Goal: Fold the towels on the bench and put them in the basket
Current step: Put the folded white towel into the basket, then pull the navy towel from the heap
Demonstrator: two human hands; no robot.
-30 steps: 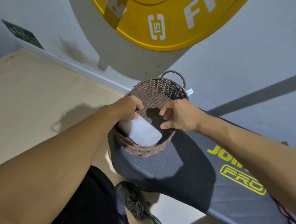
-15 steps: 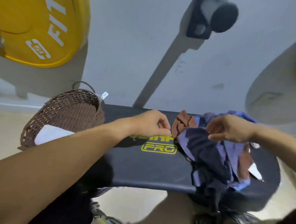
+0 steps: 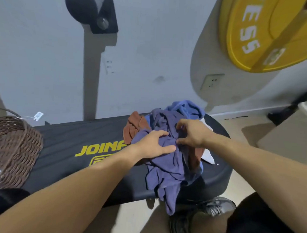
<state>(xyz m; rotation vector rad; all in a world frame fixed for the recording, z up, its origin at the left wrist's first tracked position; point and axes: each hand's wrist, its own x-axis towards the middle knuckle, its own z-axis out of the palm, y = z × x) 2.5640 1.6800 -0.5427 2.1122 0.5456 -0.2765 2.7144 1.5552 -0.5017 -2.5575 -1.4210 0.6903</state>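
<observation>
both hands are working on the towel pile at the right centre of the frame, at the right-hand end of the black bench. the left hand is lying flat on the near-left flank of the dark purple towel, fingers straight and spread, pressing rather than gripping. the right hand is sitting just behind and to the right of it, fingers curled, pinching a fold of the same purple cloth at the crown of the pile.

the purple towel's long run is falling from that pinch toward the lower centre of the frame — a tail is hanging over the bench's near edge. the rust-brown towel is lying just left of the heap and the blue towel behind it, both partly tangled under.

judgement: the pinch is sitting at the upper end of the cloth, so a lift up and away would be drawing it free lengthwise. the wicker basket is standing well apart at the left edge — nearer the left arm. risk: neighbouring towels dragging along.
</observation>
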